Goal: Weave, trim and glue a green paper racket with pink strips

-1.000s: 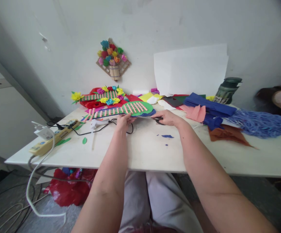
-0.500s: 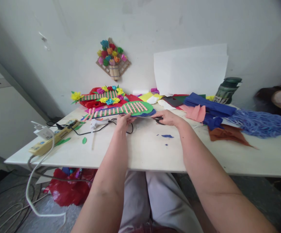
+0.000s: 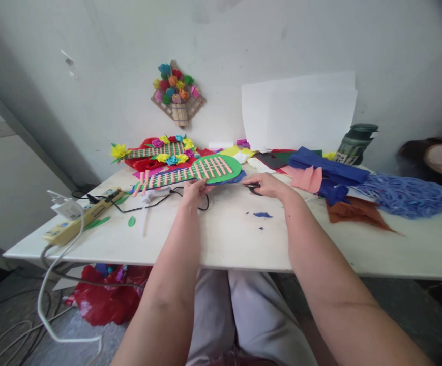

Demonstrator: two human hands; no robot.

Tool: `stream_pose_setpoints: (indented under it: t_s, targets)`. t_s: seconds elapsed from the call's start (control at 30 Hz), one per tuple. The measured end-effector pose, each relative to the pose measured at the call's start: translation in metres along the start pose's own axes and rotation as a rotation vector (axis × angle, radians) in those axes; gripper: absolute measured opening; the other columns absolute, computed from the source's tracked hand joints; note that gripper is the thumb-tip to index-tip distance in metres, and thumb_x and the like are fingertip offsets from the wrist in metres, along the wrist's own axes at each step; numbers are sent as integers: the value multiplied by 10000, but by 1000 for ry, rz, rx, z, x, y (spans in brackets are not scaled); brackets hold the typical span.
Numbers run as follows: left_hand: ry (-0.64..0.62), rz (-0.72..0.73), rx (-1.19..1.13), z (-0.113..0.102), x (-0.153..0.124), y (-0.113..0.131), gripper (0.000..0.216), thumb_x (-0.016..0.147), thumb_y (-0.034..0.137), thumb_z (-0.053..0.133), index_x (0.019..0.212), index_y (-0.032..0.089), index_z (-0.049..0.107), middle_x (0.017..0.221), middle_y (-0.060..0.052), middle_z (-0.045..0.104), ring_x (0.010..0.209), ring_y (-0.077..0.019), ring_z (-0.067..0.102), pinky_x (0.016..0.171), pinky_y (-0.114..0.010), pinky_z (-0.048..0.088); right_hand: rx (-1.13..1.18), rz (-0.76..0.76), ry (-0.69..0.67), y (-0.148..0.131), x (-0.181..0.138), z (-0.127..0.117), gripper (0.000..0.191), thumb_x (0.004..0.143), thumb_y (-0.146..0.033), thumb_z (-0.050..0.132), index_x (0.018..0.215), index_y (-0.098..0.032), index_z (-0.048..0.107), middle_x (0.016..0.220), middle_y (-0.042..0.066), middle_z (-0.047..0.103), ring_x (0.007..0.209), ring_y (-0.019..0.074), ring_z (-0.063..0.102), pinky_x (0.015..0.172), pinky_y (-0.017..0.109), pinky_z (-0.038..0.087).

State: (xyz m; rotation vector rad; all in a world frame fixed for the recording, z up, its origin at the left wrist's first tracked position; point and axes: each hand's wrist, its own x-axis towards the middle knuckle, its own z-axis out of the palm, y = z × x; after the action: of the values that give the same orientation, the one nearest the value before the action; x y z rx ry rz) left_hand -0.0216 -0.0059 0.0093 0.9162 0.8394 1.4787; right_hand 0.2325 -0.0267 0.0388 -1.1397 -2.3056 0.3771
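My left hand (image 3: 196,192) is closed on the lower edge of a guitar-shaped paper craft (image 3: 216,170), green with pink strips laid across it. Dark blue paper (image 3: 239,177) sticks out under the craft's rounded right end. In my right hand (image 3: 267,185) is a pair of scissors (image 3: 253,188) with dark handles, their blades pointing left beside that blue edge. Whether the blades touch the paper I cannot tell. Blue paper scraps (image 3: 262,214) lie on the table below the scissors. A glue gun (image 3: 155,195) rests left of my left hand, partly behind the craft.
A power strip (image 3: 68,223) with a white charger and cables lies at the table's left. Behind stands a flower-trimmed guitar craft (image 3: 155,151). To the right are blue crepe paper (image 3: 327,165), blue yarn (image 3: 407,195), brown paper (image 3: 358,211) and a green bottle (image 3: 356,145).
The craft's rounded end is tilted up a little and has shifted slightly right. My right hand with the scissors has moved slightly right, away from the craft's edge.
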Motion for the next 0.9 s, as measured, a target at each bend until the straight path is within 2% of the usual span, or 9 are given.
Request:
stream_pose_setpoints:
  t_s: [0.3, 0.47, 0.57, 0.7, 0.8, 0.9]
  targets:
    - [-33, -17, 24, 0, -1, 1, 142, 649, 86, 617, 780, 90, 562, 650, -72, 641, 572, -164, 642, 457, -193, 491, -117, -14, 12, 8, 0, -1, 485, 628, -2, 477, 1025, -213, 659, 1059, 30, 644, 967, 157, 575, 858, 266, 424]
    - [-104, -51, 70, 1, -4, 1, 297, 659, 122, 635, 944, 98, 558, 760, -100, 663, 633, -200, 656, 491, -239, 511, -249, 17, 26, 3, 0, 0, 590, 634, -14, 501, 1161, -270, 574, 1165, 19, 588, 985, 178, 559, 821, 265, 427]
    - [-134, -39, 87, 1, -4, 0, 381, 667, 127, 635, 1032, 117, 528, 853, -103, 664, 644, -198, 657, 489, -242, 512, -249, 72, -39, -4, -1, -1, 737, 625, -13, 515, 1292, -315, 426, 1198, 5, 570, 991, 183, 558, 793, 247, 428]
    - [-155, -21, 80, 2, -3, 0, 402, 678, 111, 625, 1062, 124, 506, 846, -86, 658, 619, -175, 652, 481, -226, 509, -205, 133, -130, -8, -2, 0, 847, 613, -32, 543, 1361, -338, 289, 1206, 1, 568, 932, 183, 581, 747, 230, 434]
    - [-188, -25, 75, 0, -3, 1, 411, 670, 109, 642, 1055, 126, 497, 839, -80, 651, 604, -165, 648, 475, -221, 509, -147, 154, -146, -7, -3, 1, 862, 607, -47, 558, 1369, -330, 271, 1183, 8, 583, 839, 159, 594, 709, 217, 436]
    - [-220, -32, 94, -1, -3, 2, 446, 646, 121, 675, 1050, 133, 486, 839, -75, 647, 595, -155, 642, 473, -216, 509, -102, 148, -181, -8, -4, 0, 819, 604, -44, 553, 1347, -310, 334, 1112, 16, 617, 743, 124, 579, 664, 189, 426]
